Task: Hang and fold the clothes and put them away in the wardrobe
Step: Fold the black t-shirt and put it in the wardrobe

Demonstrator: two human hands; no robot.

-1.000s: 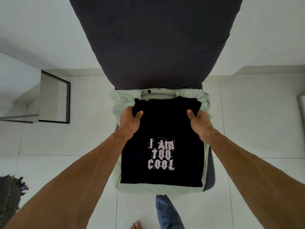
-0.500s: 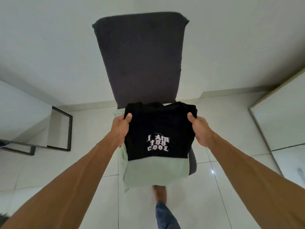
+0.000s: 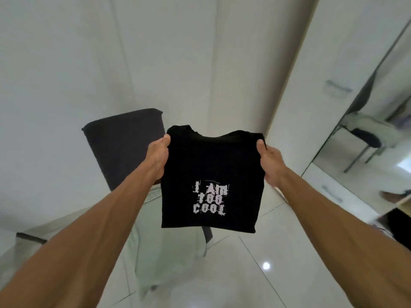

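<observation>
The left hand (image 3: 158, 156) and right hand (image 3: 270, 163) each pinch an upper corner of the folded black T-shirt (image 3: 211, 161), thumbs on its front, holding it in the air before the dark chair (image 3: 124, 145), with the white wardrobe (image 3: 311, 85) right of that chair.

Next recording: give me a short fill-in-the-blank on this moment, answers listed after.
The folded T-shirt is ___ in colour.
Its print reads "I am too ___".
The number of hands gripping it, left hand and right hand, is ___.
The dark chair stands on the shirt's ___ side in the view.
Missing words: black; cool; two; left.
</observation>
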